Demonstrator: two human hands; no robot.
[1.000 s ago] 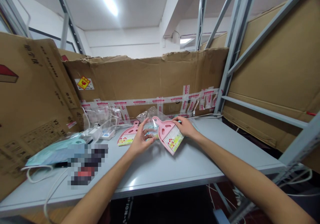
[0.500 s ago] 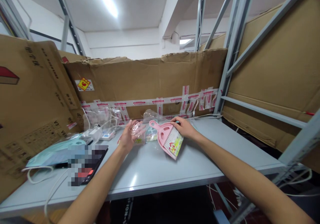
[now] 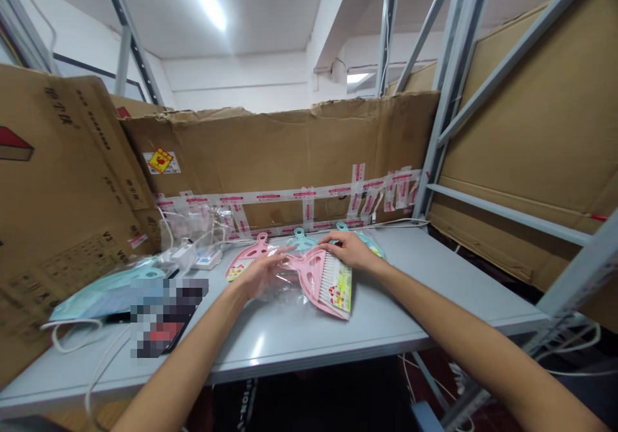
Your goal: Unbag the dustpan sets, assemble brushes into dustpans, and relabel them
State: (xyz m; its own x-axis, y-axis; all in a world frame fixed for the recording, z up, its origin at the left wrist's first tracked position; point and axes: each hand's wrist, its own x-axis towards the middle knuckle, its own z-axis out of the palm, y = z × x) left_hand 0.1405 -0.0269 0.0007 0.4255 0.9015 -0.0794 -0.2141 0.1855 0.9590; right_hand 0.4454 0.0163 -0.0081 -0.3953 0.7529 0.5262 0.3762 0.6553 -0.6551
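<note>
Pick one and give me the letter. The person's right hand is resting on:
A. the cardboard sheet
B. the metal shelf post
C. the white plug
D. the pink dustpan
D. The right hand lies on the top of the pink dustpan, just above its white bristles.

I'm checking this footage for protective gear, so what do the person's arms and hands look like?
The left forearm and right forearm are bare, with no sleeves, watch or bracelet. The left hand and right hand wear no gloves.
</note>
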